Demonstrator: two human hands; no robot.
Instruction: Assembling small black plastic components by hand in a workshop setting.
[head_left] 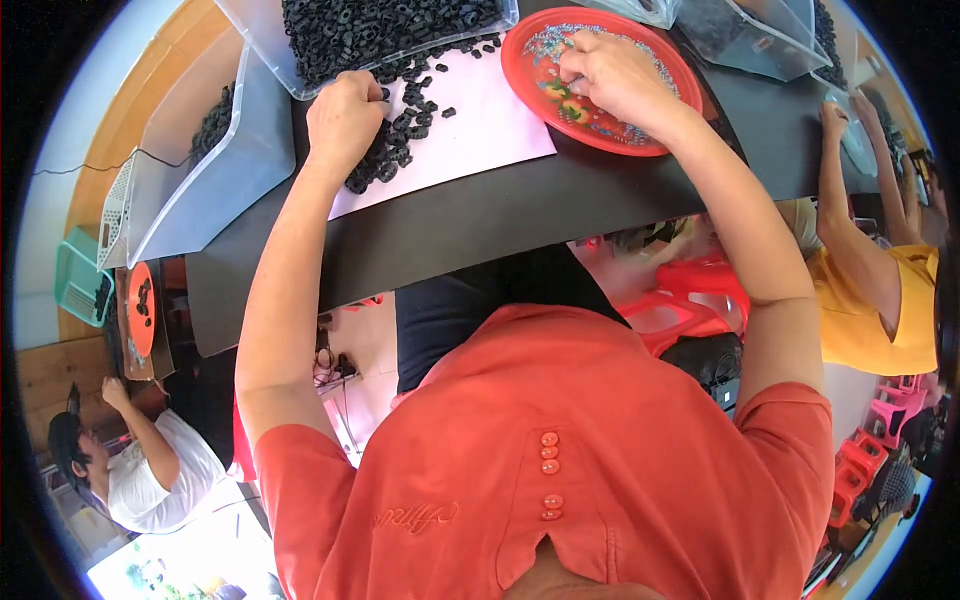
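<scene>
My left hand (346, 118) is closed, its fingers curled at the edge of a pile of small black ring-like parts (392, 150). Whatever its fingertips hold is hidden behind the hand. The pile lies on a pale sheet (470, 130), spilling from below a clear plastic bin (508, 14) full of the same parts. Over a round red tray (520, 75) with a painted fruit pattern, my right hand (618, 82) is bent down with its fingers pinched together. Tiny shiny silvery pieces (545, 40) are scattered across the tray. What the pinch holds is too small to tell.
Another clear bin (225, 160) with black parts stands on the left, and one more bin (765, 45) at the far right. The dark table (440, 235) ends near my body. Co-workers sit at left (160, 470) and right (870, 290). Red stools (690, 295) stand below.
</scene>
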